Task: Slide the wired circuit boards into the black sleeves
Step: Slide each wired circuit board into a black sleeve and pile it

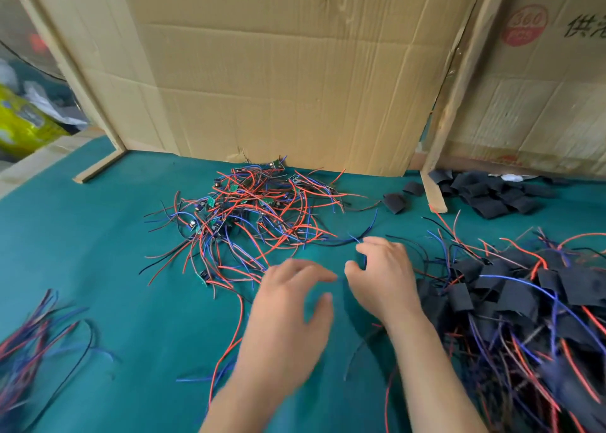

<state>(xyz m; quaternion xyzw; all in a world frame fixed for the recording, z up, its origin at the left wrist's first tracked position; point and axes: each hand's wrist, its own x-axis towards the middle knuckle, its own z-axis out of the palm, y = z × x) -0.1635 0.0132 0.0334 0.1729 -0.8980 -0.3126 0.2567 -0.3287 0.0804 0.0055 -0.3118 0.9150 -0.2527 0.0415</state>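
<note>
Head view: both hands, left hand (pixel 288 304) and right hand (pixel 383 278), are held relaxed and empty, the pile of wired circuit boards (pixel 249 212) lying just ahead, nearer the left.

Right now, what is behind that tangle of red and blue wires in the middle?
Directly behind the wire tangle stands a creased cardboard sheet, its bottom edge on the green table cover. Whatever lies beyond the cardboard is hidden.
</note>
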